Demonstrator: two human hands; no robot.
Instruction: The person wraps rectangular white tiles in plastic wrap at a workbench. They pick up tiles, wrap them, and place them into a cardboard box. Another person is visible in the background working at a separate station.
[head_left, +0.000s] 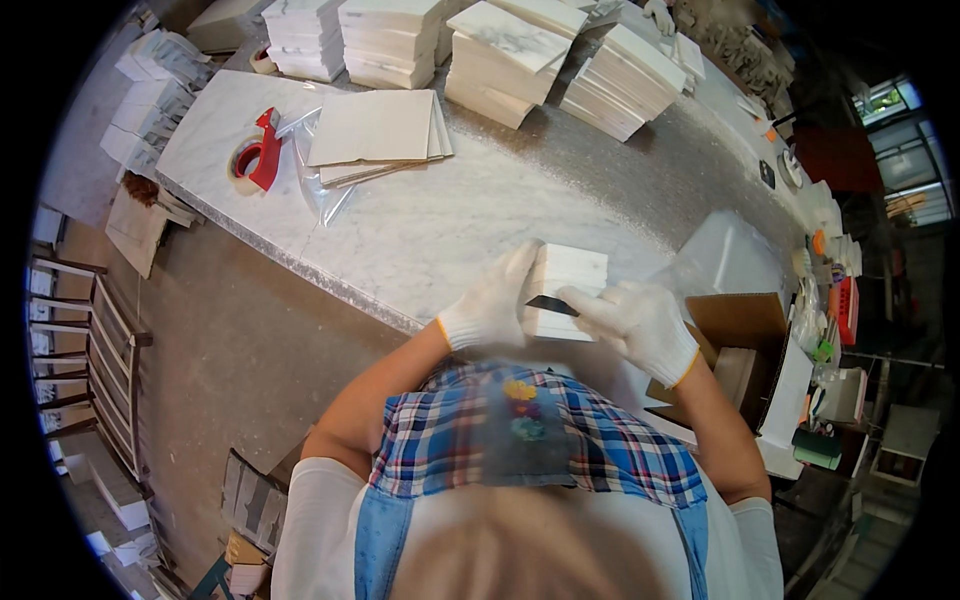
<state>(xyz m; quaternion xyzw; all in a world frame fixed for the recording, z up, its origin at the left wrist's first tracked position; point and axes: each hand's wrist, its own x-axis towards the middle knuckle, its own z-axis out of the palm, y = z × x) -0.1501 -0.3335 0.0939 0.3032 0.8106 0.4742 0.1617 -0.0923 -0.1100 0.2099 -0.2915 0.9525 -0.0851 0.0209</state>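
Observation:
Close in front of my body, a small stack of white stone tiles (577, 263) is held near the table's front edge. A dark gap or strip (550, 305) crosses its middle; which of the two it is I cannot make out. My left hand (492, 300), in a white knit glove with a yellow cuff, grips the stack's left side. From the right, my gloved right hand (640, 325) is closed against the stack, its fingertips beside the dark band. The glove hides the stack's right edge.
Cardboard sheets (368, 127) lie over clear plastic on the marble table (430, 210). Left of them is a red tape dispenser (266, 152). Tall stacks of white tiles (508, 65) line the back. An open cardboard box (740, 340) and clear plastic wrap (725, 250) are at right.

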